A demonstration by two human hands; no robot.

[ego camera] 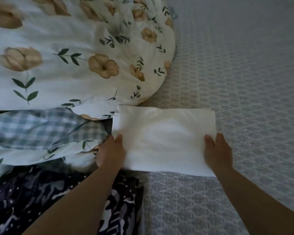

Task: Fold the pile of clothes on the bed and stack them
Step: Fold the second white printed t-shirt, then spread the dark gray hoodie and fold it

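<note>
I saw the folded white garment (pixel 163 139) lying on the bed (pixel 244 82) beside the floral duvet (pixel 66 56); my left hand (pixel 111 152) and right hand (pixel 218 152) pinched its near corners.

You've got the folded cloth (pixel 165 139) lying on the bed sheet (pixel 244 82), your left hand (pixel 111 152) and right hand (pixel 217 153) at its side edges. Duvet (pixel 66 53) sits behind-left, checked fabric (pixel 41 126) left, patterned garment (pixel 32 197) nearest you.
</note>
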